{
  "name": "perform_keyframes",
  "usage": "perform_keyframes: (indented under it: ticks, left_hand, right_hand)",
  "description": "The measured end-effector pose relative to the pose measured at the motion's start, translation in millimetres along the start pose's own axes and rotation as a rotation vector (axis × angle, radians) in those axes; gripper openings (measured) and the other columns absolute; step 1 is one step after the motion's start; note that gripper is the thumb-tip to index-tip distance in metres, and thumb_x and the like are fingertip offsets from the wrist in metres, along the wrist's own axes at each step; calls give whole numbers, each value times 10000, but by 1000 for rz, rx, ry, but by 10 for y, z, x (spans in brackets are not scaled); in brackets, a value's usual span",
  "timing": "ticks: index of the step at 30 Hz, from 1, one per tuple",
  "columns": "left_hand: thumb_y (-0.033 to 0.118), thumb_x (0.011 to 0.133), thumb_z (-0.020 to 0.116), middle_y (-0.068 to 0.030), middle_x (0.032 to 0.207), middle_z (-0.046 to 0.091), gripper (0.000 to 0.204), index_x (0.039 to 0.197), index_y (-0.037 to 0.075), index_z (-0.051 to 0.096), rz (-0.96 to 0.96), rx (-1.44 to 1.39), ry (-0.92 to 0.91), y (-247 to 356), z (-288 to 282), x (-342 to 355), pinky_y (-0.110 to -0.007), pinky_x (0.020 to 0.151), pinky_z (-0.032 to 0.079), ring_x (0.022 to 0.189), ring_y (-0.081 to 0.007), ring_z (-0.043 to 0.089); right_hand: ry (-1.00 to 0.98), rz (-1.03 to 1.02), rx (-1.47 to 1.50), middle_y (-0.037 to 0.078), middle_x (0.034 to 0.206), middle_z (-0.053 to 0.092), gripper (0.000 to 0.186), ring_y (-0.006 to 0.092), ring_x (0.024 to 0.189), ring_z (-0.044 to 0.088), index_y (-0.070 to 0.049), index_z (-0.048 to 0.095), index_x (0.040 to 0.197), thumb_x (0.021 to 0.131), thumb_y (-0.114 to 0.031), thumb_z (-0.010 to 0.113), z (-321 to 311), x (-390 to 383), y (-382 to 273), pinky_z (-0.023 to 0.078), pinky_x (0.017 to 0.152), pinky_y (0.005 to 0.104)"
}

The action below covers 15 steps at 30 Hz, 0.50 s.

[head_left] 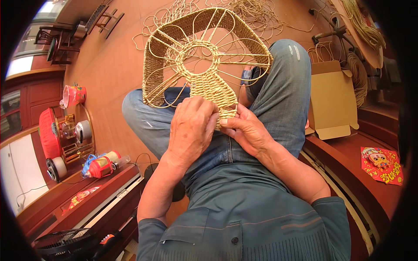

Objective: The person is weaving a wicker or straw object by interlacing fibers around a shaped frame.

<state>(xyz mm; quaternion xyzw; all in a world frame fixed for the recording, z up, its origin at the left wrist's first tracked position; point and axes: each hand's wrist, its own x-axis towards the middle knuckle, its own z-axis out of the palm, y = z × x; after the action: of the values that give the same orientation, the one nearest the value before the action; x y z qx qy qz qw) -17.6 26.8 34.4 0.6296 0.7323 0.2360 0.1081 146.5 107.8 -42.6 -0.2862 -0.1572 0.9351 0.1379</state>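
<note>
A half-woven straw basket (209, 89) rests across my lap, its near end drawn toward my body. It has a tall woven band, bare wire loops like petals, a round ring wrapped in straw cord, and a densely woven section running from the ring to my hands. My left hand (191, 126) is closed, fingers bent over the left edge of that woven section. My right hand (248, 130) pinches its lower right edge between thumb and fingers. Any loose strand between the fingertips is too small to make out.
Loose straw cord (257, 15) lies tangled on the floor beyond the basket. An open cardboard box (333, 100) and coiled cord (358, 78) are at right. Left are a red bucket (75, 95), a red-and-blue jug (102, 165) and a black fan (65, 243).
</note>
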Motion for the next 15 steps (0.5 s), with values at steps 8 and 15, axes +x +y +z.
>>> perform_keyframes:
  ticks: [8,15]
  left_hand:
    - [79,915,734,-129,918,632,78,946,47,669,-4,52,-63,56,-2,81,-458,810,516,898,-356,621]
    - [89,928,713,-140,934,617,86,957,37,651,-6,116,-148,120,-48,151,-473,826,522,930,-361,625]
  right_hand:
    - [-58,-53,-39,53,1345,679,668,152,1221,669,-40,467,1514,915,22,755,-14,14,-32,557,1041,332]
    - [-116,-85,-30,80,1389,656,704,167,1262,659,-17,425,1546,921,34,745,-17,8,-59,561,1057,336]
